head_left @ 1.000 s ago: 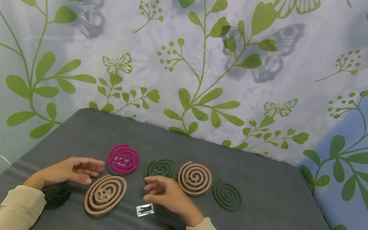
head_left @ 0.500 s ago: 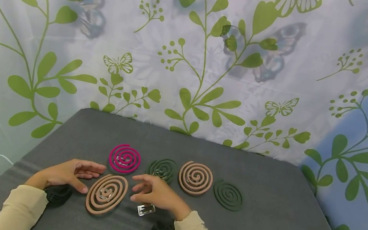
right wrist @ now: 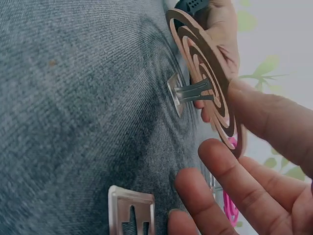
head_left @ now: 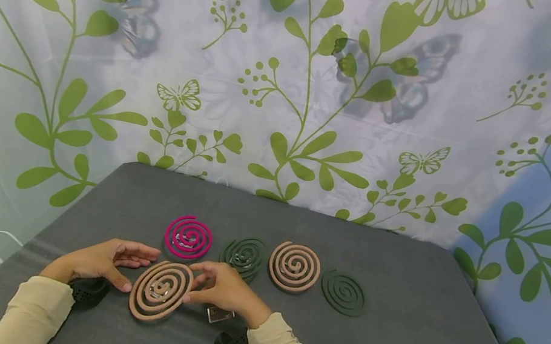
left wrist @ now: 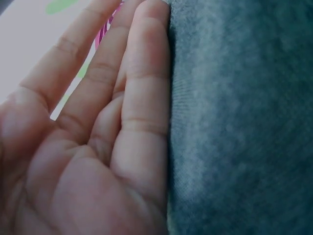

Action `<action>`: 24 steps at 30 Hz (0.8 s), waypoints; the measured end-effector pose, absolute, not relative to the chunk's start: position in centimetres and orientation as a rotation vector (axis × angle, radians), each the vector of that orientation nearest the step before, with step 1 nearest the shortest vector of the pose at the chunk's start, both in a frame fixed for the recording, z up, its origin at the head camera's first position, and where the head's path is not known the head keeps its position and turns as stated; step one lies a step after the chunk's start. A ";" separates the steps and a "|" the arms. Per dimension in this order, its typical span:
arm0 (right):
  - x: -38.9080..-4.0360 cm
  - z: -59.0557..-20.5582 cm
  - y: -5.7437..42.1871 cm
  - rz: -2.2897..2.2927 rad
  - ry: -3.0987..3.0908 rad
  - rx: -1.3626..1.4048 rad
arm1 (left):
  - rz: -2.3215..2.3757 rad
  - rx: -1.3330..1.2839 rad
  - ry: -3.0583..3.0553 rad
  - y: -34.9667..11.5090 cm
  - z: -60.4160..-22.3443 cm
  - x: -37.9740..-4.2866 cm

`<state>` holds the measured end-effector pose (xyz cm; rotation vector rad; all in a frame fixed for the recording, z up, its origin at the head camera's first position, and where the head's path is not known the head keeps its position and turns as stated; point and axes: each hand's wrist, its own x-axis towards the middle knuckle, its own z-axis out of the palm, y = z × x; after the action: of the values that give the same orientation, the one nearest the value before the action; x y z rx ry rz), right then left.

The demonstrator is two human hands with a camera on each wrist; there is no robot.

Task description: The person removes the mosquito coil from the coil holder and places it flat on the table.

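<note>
A tan mosquito coil (head_left: 160,291) sits raised and tilted on a metal stand (right wrist: 193,92), between my two hands. My left hand (head_left: 107,263) rests on the cloth at the coil's left side, fingers extended and palm turned inward, holding nothing. At the coil's right edge is my right hand (head_left: 224,291). In the right wrist view its thumb overlaps the rim of the coil (right wrist: 210,58), and the forefinger is just below the lower edge, fingers loosely bent. A loose metal coil stand (right wrist: 132,208) lies on the cloth under the right hand, partly hidden in the head view.
Behind stand a magenta coil (head_left: 188,236), a green coil (head_left: 241,258) and another tan coil (head_left: 294,267), with metal stands showing beneath them. A darker green coil (head_left: 343,293) lies farther right. The grey cloth-covered table (head_left: 408,331) meets a leaf-patterned curtain (head_left: 234,152).
My right hand has moved left, from above the loose metal stand to the right edge of the near tan coil. My left hand has hardly moved.
</note>
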<state>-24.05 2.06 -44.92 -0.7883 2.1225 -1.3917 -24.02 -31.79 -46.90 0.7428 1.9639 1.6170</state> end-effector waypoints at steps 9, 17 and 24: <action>-24.0 -45.1 1.9 -1.400 2.164 -0.768 | 1.618 0.747 1.950 -31.8 -46.8 -24.0; -23.9 -45.3 1.8 -1.429 2.155 -0.758 | 1.607 0.757 1.978 -31.8 -46.8 -23.9; -23.8 -45.5 1.9 -1.462 2.128 -0.764 | 1.633 0.812 1.934 -31.9 -46.9 -24.0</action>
<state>-23.78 1.85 -45.49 -0.7636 2.1282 -1.4624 -23.98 -31.88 -46.88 0.8119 1.9344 1.6327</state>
